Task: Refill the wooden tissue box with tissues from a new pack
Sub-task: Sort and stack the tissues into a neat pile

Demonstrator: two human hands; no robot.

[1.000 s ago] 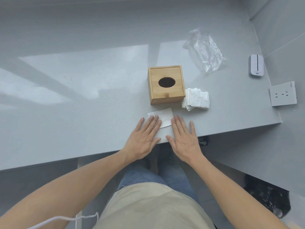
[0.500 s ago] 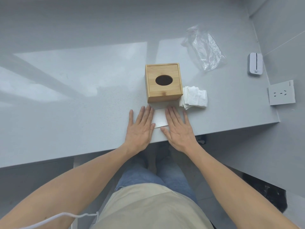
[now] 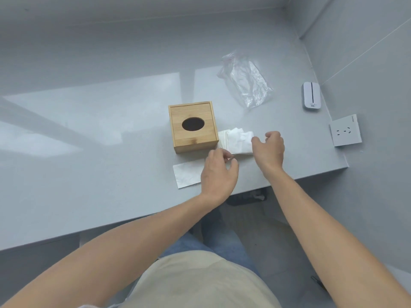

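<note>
The wooden tissue box (image 3: 192, 138) stands on the grey counter (image 3: 100, 152), its oval slot facing up and dark inside. A stack of white tissues (image 3: 235, 143) lies against the box's right side. One flat tissue (image 3: 185, 176) lies in front of the box. My left hand (image 3: 219, 174) is at the stack's near-left corner, its curved fingers and thumb apart, partly covering the flat tissue's right end. My right hand (image 3: 270, 150) is curled at the stack's right edge, thumb touching it; whether it grips is hidden.
A crumpled clear plastic wrapper (image 3: 246, 85) lies behind and to the right of the box. A small white device (image 3: 311, 95) and a white socket plate (image 3: 344, 131) sit by the right wall. The counter's front edge runs just below my hands.
Both hands have lifted off the flat tissue and moved up and right to the two ends of the tissue stack. The flat tissue stays in front of the box.
</note>
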